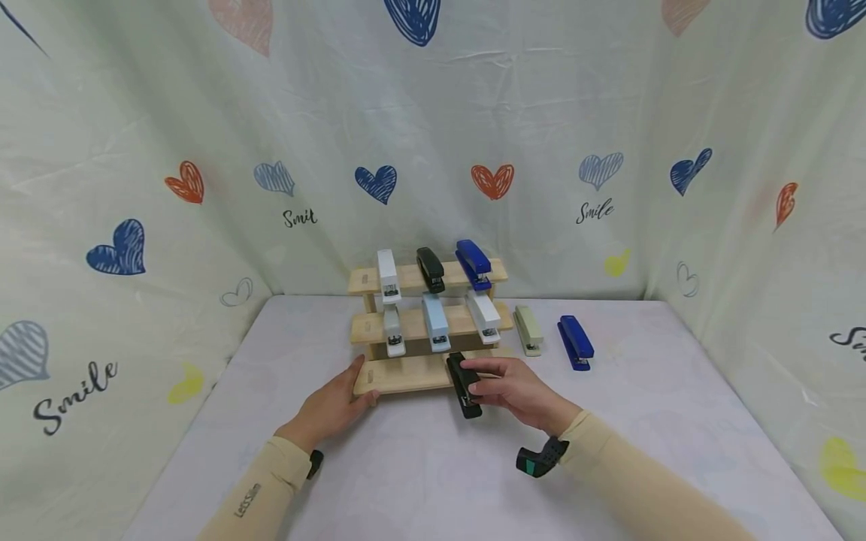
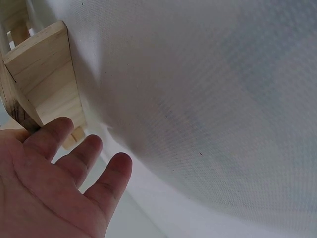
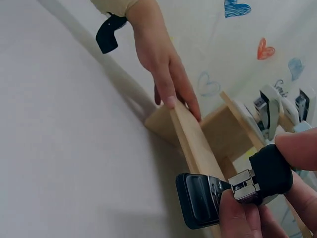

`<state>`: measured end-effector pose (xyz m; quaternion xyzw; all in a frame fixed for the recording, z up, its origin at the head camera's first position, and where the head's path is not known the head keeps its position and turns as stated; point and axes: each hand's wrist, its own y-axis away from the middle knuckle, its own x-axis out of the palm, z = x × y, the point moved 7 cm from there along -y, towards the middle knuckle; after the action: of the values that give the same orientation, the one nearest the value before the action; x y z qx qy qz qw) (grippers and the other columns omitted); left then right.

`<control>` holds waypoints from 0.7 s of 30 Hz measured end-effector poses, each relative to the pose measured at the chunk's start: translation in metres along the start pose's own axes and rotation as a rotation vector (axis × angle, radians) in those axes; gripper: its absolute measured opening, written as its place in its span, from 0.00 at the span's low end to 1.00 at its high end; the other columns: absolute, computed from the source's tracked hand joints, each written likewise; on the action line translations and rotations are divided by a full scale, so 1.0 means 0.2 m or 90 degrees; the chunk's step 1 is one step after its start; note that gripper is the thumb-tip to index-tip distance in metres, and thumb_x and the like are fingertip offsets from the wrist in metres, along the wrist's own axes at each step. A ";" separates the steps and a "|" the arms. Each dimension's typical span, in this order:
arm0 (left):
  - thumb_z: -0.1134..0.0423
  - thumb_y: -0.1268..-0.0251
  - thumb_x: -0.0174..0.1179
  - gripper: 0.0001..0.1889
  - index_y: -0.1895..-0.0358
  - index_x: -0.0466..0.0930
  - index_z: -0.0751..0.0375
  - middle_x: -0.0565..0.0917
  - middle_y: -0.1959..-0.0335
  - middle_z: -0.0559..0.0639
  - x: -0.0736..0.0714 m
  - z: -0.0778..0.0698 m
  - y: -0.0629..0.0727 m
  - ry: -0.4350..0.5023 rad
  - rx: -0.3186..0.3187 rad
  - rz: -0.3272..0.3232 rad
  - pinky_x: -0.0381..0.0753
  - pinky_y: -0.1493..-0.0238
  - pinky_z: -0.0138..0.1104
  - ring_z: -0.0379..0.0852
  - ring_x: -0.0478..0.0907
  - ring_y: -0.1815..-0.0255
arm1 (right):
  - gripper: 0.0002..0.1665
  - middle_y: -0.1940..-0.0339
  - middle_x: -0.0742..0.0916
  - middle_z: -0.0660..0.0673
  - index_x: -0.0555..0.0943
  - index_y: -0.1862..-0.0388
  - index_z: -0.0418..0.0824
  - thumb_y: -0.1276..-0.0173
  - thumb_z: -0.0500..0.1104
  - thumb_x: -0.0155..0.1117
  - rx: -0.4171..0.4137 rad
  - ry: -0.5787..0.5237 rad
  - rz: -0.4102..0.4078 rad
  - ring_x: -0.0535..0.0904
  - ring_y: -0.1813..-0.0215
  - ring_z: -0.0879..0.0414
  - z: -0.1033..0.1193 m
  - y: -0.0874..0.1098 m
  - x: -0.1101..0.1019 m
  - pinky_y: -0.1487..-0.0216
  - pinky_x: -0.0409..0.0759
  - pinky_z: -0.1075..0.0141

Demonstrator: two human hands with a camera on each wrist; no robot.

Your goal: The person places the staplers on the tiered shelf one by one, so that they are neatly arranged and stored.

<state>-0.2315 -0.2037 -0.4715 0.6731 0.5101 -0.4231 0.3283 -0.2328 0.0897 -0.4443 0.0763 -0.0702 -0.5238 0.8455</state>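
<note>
A three-tier wooden rack [image 1: 406, 376] stands on the table with staplers across its upper two boards. My left hand [image 1: 331, 409] grips the left end of the bottom board, thumb at the front edge; in the left wrist view its other fingers [image 2: 111, 183] extend past the wood. With my right hand [image 1: 517, 392] I hold a black stapler [image 1: 464, 385] at the right part of that board, its front end jutting over the edge. In the right wrist view the black stapler [image 3: 198, 201] shows its jaws parted, thumb and fingers around it.
On the top board are a white stapler [image 1: 388, 274], a black one [image 1: 430, 269] and a blue one [image 1: 473, 263]. The middle board bears grey [image 1: 393, 330], light blue [image 1: 436, 321] and white [image 1: 483, 315] staplers. Right of the rack lie a pale green stapler [image 1: 528, 330] and a blue stapler [image 1: 576, 342].
</note>
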 end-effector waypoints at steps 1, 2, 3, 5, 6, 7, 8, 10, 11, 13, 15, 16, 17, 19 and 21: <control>0.42 0.24 0.52 0.44 0.22 0.47 0.72 0.65 0.29 0.71 0.00 0.00 0.00 0.001 0.001 0.000 0.68 0.35 0.55 0.65 0.65 0.30 | 0.28 0.31 0.73 0.35 0.76 0.33 0.33 0.33 0.33 0.66 0.001 -0.002 0.001 0.80 0.47 0.48 0.01 -0.02 0.03 0.45 0.81 0.56; 0.42 0.24 0.52 0.44 0.22 0.47 0.72 0.65 0.29 0.71 0.00 0.00 0.00 0.001 0.002 0.000 0.68 0.35 0.55 0.65 0.65 0.30 | 0.28 0.32 0.73 0.35 0.77 0.34 0.33 0.33 0.33 0.66 0.001 -0.004 0.003 0.80 0.47 0.49 0.01 -0.03 0.07 0.45 0.81 0.56; 0.42 0.24 0.52 0.44 0.22 0.47 0.72 0.65 0.29 0.71 0.00 0.00 0.00 0.002 0.002 0.000 0.68 0.35 0.55 0.65 0.65 0.30 | 0.28 0.32 0.74 0.35 0.77 0.34 0.33 0.33 0.32 0.66 -0.001 -0.006 0.005 0.81 0.48 0.50 0.01 -0.05 0.10 0.46 0.81 0.56; 0.42 0.24 0.52 0.44 0.22 0.47 0.72 0.65 0.29 0.71 0.00 0.00 0.00 0.004 0.002 0.000 0.68 0.35 0.55 0.65 0.65 0.30 | 0.28 0.33 0.75 0.36 0.77 0.34 0.32 0.34 0.32 0.66 -0.006 -0.012 0.008 0.81 0.49 0.50 0.02 -0.08 0.17 0.46 0.81 0.56; 0.43 0.24 0.53 0.44 0.22 0.47 0.72 0.65 0.29 0.71 0.00 0.00 0.00 0.007 0.000 -0.001 0.68 0.35 0.55 0.66 0.65 0.30 | 0.28 0.33 0.76 0.36 0.77 0.35 0.32 0.34 0.32 0.66 -0.009 -0.015 0.008 0.82 0.49 0.51 0.02 -0.09 0.20 0.46 0.82 0.56; 0.43 0.24 0.53 0.44 0.22 0.47 0.71 0.65 0.29 0.71 0.00 0.00 0.00 0.008 -0.001 -0.001 0.68 0.35 0.55 0.66 0.65 0.30 | 0.28 0.33 0.76 0.36 0.77 0.35 0.32 0.34 0.32 0.67 -0.012 -0.018 0.007 0.82 0.49 0.51 0.02 -0.11 0.23 0.47 0.82 0.56; 0.43 0.24 0.53 0.44 0.22 0.47 0.71 0.65 0.29 0.71 -0.01 0.00 0.00 0.009 -0.003 -0.001 0.68 0.35 0.56 0.66 0.65 0.30 | 0.28 0.33 0.76 0.37 0.77 0.35 0.32 0.35 0.32 0.67 -0.014 -0.020 0.005 0.82 0.49 0.51 0.02 -0.12 0.26 0.47 0.82 0.56; 0.44 0.25 0.54 0.43 0.22 0.48 0.71 0.65 0.29 0.71 -0.01 0.00 0.00 0.011 -0.007 -0.001 0.68 0.35 0.56 0.66 0.65 0.30 | 0.27 0.33 0.76 0.37 0.78 0.35 0.32 0.35 0.32 0.67 -0.017 -0.022 0.001 0.82 0.48 0.52 0.01 -0.15 0.31 0.47 0.82 0.57; 0.44 0.25 0.54 0.43 0.22 0.48 0.71 0.66 0.29 0.71 -0.01 0.00 0.00 0.012 -0.009 -0.001 0.68 0.35 0.56 0.66 0.65 0.30 | 0.27 0.33 0.76 0.38 0.78 0.36 0.32 0.35 0.32 0.68 -0.018 -0.024 -0.002 0.83 0.49 0.52 0.01 -0.17 0.33 0.47 0.82 0.57; 0.45 0.25 0.54 0.43 0.22 0.48 0.71 0.66 0.29 0.71 -0.01 0.00 0.00 0.010 -0.011 -0.001 0.68 0.35 0.55 0.65 0.66 0.30 | 0.27 0.33 0.76 0.38 0.78 0.36 0.32 0.35 0.31 0.68 -0.019 -0.029 -0.005 0.83 0.49 0.52 0.01 -0.19 0.37 0.47 0.82 0.58; 0.45 0.25 0.54 0.43 0.22 0.49 0.71 0.66 0.30 0.71 -0.01 0.00 0.00 0.009 -0.011 -0.002 0.68 0.35 0.55 0.65 0.66 0.30 | 0.27 0.32 0.75 0.39 0.79 0.37 0.32 0.35 0.31 0.68 -0.019 -0.033 -0.010 0.83 0.50 0.53 0.00 -0.22 0.40 0.48 0.82 0.58; 0.45 0.25 0.54 0.43 0.22 0.49 0.71 0.67 0.30 0.71 0.00 0.00 0.00 0.009 -0.010 -0.003 0.68 0.35 0.55 0.65 0.66 0.30 | 0.26 0.32 0.76 0.38 0.79 0.37 0.32 0.35 0.31 0.68 -0.019 -0.037 -0.013 0.83 0.51 0.53 0.00 -0.23 0.42 0.48 0.82 0.58; 0.44 0.25 0.54 0.43 0.22 0.49 0.72 0.67 0.30 0.71 0.00 0.00 -0.01 0.008 -0.008 -0.003 0.69 0.35 0.55 0.65 0.66 0.30 | 0.26 0.34 0.77 0.38 0.79 0.37 0.32 0.36 0.31 0.68 -0.018 -0.039 -0.017 0.84 0.51 0.53 0.00 -0.24 0.43 0.48 0.82 0.58; 0.44 0.25 0.54 0.43 0.22 0.49 0.72 0.67 0.30 0.71 0.00 0.01 -0.01 0.009 -0.005 -0.005 0.69 0.36 0.55 0.65 0.67 0.31 | 0.26 0.36 0.79 0.38 0.79 0.38 0.32 0.36 0.31 0.69 -0.018 -0.038 -0.026 0.84 0.52 0.53 0.00 -0.25 0.45 0.49 0.83 0.58; 0.43 0.25 0.54 0.43 0.22 0.49 0.72 0.67 0.30 0.71 0.00 0.01 -0.01 0.012 -0.002 -0.007 0.69 0.36 0.55 0.65 0.67 0.31 | 0.27 0.38 0.80 0.38 0.79 0.38 0.32 0.37 0.31 0.69 -0.020 -0.033 -0.035 0.84 0.52 0.53 0.01 -0.26 0.47 0.49 0.83 0.58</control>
<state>-0.2337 -0.2053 -0.4719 0.6738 0.5175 -0.4174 0.3224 -0.2376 -0.0172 -0.4492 0.0511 -0.0819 -0.5498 0.8297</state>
